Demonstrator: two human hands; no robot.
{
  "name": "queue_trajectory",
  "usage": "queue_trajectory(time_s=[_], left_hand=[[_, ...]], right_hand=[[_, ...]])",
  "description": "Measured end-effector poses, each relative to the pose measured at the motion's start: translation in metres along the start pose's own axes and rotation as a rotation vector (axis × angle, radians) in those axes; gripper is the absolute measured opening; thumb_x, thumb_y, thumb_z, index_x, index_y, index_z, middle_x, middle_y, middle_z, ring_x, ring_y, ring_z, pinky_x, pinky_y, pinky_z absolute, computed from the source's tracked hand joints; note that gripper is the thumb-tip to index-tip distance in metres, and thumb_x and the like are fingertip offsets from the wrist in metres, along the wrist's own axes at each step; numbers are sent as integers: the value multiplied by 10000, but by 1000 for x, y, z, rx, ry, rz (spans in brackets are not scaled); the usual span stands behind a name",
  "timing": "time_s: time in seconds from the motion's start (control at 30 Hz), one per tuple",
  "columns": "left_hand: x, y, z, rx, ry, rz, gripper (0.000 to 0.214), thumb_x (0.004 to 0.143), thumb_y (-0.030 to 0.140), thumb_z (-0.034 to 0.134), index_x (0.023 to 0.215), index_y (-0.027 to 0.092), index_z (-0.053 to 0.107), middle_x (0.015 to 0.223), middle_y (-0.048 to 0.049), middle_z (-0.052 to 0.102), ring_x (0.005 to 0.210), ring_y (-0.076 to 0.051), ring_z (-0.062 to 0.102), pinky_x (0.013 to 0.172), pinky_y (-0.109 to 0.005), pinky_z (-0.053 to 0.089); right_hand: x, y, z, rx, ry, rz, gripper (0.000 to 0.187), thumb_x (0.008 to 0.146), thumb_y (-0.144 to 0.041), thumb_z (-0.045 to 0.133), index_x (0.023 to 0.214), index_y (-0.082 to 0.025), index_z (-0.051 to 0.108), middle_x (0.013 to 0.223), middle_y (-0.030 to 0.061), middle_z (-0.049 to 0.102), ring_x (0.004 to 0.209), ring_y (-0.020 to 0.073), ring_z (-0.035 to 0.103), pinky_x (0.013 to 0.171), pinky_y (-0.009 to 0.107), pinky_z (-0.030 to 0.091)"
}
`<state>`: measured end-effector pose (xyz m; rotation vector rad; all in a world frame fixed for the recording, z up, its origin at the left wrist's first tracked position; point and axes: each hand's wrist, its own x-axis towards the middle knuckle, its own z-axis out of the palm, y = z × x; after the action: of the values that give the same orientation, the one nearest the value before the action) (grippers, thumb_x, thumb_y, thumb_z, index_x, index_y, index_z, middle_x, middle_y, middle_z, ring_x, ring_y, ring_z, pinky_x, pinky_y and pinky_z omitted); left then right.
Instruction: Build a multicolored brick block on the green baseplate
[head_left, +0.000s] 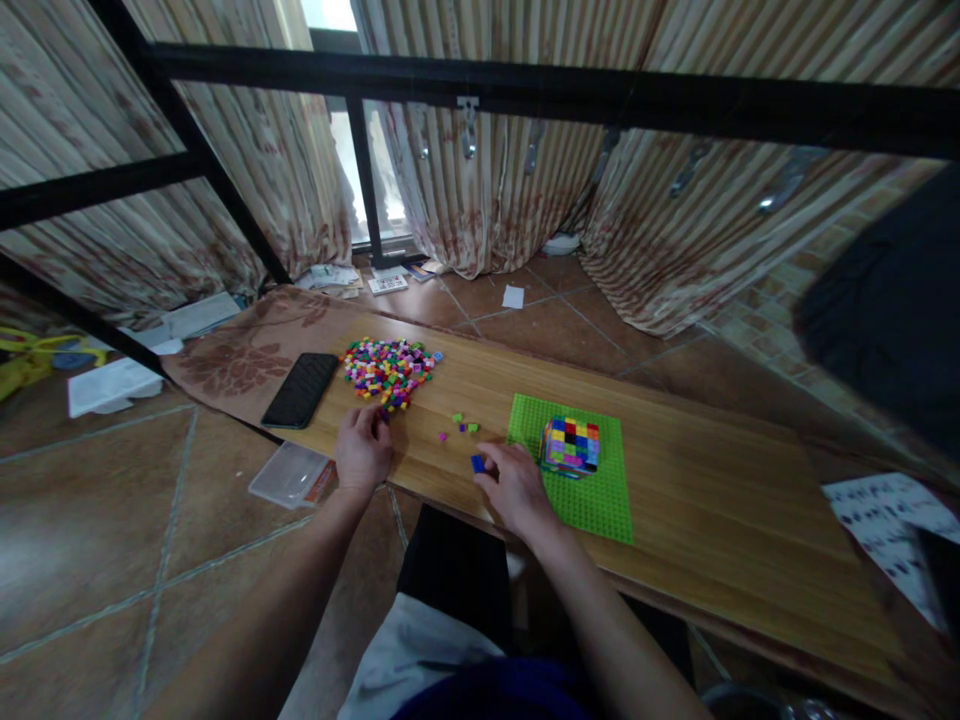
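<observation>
My left hand point(363, 448) reaches to the near edge of a pile of small coloured building bricks point(390, 368). Its fingers are bent down at the bricks, and what they touch or hold is hidden. Between thumb and fingers of my right hand point(516, 486) is a blue building brick point(478, 464), just above the tabletop. To the right of that hand lies a green baseplate point(611, 505). A blocky multicoloured brick build point(570, 447) stands on the plate. Several loose bricks point(472, 427), green, pink and purple, lie between my hands.
A black phone point(300, 390) lies left of the pile on the wooden table point(720, 500). On the floor below is a clear plastic lid or box point(291, 474). A black metal frame point(525, 85) crosses the far side. Papers point(892, 530) lie at the right.
</observation>
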<state>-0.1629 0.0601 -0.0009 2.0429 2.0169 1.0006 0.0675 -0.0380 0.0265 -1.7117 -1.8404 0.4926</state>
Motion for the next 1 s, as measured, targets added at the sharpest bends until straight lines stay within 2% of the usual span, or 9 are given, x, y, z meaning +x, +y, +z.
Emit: queue_trajectory(time_s=[0.3,0.47,0.57,0.63,0.8,0.9,1.0], left_hand=[[0,2,-1,-7,2,-10,309,842,244,474,1081,177,659,1014,-90,633,964,-223,601,849,-330,484],[1,2,-2,-5,-7,-22,320,837,250,479,1097,187,654,1020,-82,628,948,-216,604,838,-320,484],[2,2,-3,14,-11,-19,322,839,258,475,1095,184,657,1013,-86,628,935,-219,606,828,-324,484],[2,1,-3,22,-10,-12,322,839,259,471,1087,180,660,1011,-89,630,930,-220,606,827,-325,483],[3,-1,-2,37,-4,-8,324,845,272,468,1089,184,662,1020,-89,630,933,-218,608,825,-324,482],[3,-2,-1,51,-3,-12,328,841,278,473,1096,193,661,1034,-87,629,941,-221,607,830,-328,482],[4,-2,0,54,5,-11,333,840,290,474,1103,198,657,1040,-87,629,961,-228,604,838,-333,484]], right_hand=[[11,-3,-11,-88,-174,-65,225,784,-144,674,1001,-200,674,876,40,636,875,196,533,832,325,407],[6,-11,-12,-98,-171,-54,128,810,-148,658,932,-185,675,878,46,644,882,197,543,826,324,420],[-14,-14,-20,-53,-121,-53,131,823,-153,646,944,-198,669,892,43,651,891,200,553,832,336,437],[-35,-11,-33,-21,-68,-55,158,836,-161,630,982,-212,664,894,37,653,888,201,561,831,348,449],[-76,20,-84,-22,175,63,208,897,-262,565,1084,-232,650,961,53,667,932,217,586,822,374,478],[-75,42,-110,-81,296,113,242,899,-329,562,1096,-230,663,903,51,671,884,223,598,806,388,488],[-62,55,-118,-127,320,71,253,898,-337,560,1096,-231,676,912,57,678,885,228,604,809,392,495]])
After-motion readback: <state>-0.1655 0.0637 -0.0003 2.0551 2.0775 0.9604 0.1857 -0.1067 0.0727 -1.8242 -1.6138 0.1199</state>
